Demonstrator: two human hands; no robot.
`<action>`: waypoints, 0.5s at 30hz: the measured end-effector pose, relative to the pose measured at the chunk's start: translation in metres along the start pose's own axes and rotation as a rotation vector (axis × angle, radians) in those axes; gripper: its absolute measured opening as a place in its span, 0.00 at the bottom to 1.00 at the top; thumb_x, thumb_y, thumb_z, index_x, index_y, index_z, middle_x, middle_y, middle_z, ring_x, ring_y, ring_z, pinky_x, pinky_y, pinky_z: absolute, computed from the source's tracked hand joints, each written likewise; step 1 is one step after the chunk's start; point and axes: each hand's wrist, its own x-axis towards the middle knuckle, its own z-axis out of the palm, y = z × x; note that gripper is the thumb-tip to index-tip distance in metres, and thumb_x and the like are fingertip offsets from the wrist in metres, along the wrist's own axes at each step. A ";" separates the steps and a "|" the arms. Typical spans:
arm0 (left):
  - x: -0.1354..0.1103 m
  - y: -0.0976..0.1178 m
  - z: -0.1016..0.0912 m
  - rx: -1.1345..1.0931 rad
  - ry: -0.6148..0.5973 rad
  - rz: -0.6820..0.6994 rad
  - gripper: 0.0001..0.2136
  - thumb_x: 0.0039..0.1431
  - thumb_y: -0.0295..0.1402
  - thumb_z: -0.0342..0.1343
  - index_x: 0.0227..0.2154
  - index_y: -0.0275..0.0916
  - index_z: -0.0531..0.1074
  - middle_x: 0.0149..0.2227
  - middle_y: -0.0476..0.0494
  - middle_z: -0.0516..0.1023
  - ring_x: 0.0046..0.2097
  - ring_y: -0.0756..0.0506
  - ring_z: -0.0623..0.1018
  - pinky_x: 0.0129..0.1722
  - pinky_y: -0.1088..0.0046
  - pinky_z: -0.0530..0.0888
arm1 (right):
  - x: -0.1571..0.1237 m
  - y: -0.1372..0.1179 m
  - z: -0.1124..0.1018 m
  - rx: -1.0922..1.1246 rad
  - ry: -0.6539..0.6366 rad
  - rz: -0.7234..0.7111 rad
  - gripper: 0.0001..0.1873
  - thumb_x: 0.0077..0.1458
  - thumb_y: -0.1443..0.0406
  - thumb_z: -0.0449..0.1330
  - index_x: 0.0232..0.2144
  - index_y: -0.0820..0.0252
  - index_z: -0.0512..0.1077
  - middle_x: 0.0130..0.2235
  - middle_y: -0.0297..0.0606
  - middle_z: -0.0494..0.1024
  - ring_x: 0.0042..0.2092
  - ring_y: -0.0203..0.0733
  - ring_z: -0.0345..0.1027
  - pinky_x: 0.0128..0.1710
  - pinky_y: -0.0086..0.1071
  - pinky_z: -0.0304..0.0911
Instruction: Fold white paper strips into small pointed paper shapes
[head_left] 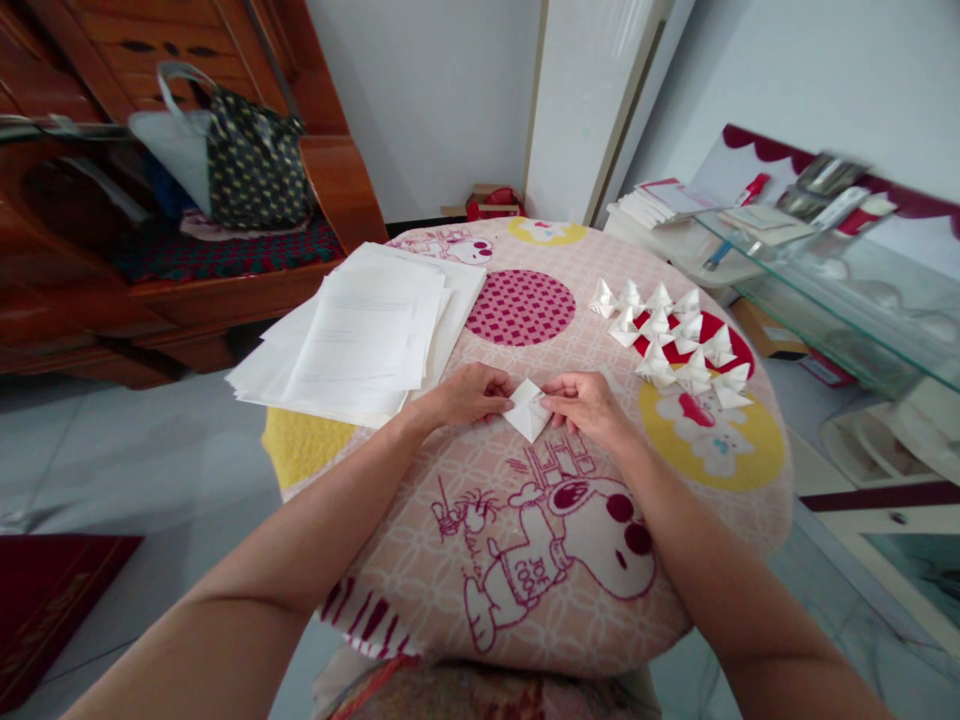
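Observation:
A small white folded paper piece (526,410) lies on the pink cartoon-print cloth (525,560) that covers a round table. My left hand (469,393) pinches the paper's left side with closed fingers. My right hand (587,400) presses and pinches its right side. Both forearms reach in from the bottom of the view. A stack of plain white paper sheets (367,335) rests just left of my left hand. Several finished folded paper shapes (675,340) are grouped on the cloth to the right, behind my right hand.
A wooden bench (225,270) with a patterned bag (251,160) stands at the left. A glass shelf (847,290) with books and small items juts in at the right. A red object (493,203) sits on the floor by the far wall.

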 end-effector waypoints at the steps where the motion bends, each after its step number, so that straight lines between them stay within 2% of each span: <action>1: 0.000 0.001 0.001 0.007 0.025 -0.029 0.03 0.55 0.29 0.57 0.30 0.36 0.75 0.18 0.54 0.71 0.19 0.53 0.69 0.21 0.79 0.64 | 0.000 0.000 0.001 0.006 0.028 0.019 0.10 0.48 0.66 0.66 0.35 0.65 0.79 0.24 0.35 0.77 0.20 0.32 0.67 0.15 0.23 0.55; 8: 0.004 0.010 0.017 0.239 0.299 -0.096 0.09 0.57 0.31 0.60 0.22 0.37 0.74 0.14 0.54 0.69 0.19 0.52 0.68 0.21 0.77 0.60 | -0.002 -0.009 0.009 -0.094 0.143 0.084 0.01 0.48 0.69 0.65 0.27 0.62 0.77 0.22 0.34 0.76 0.19 0.33 0.66 0.15 0.24 0.56; 15: 0.010 0.004 0.025 0.365 0.442 -0.042 0.10 0.51 0.30 0.66 0.19 0.38 0.73 0.16 0.54 0.69 0.22 0.51 0.68 0.23 0.76 0.60 | 0.000 -0.009 0.011 -0.161 0.159 0.032 0.02 0.46 0.71 0.64 0.24 0.61 0.76 0.21 0.33 0.76 0.20 0.34 0.68 0.19 0.26 0.61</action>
